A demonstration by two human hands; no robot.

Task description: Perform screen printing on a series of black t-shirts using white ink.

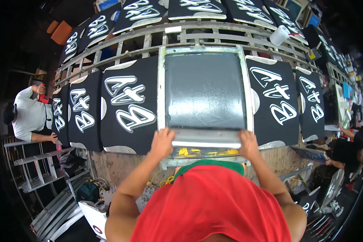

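Silver squeegee (207, 144), gripped at its ends by left hand (162, 142) and right hand (249, 143), crosswise by the near edge of the metal-framed printing screen (205, 88); white-lettered black panels (117, 109) beside its left and right edges.

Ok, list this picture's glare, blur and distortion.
Head view: pale glare on the screen, a bright line on the squeegee; head view: between left hand and right hand, the squeegee's top looks smeared; head view: rails bow, corners go black.
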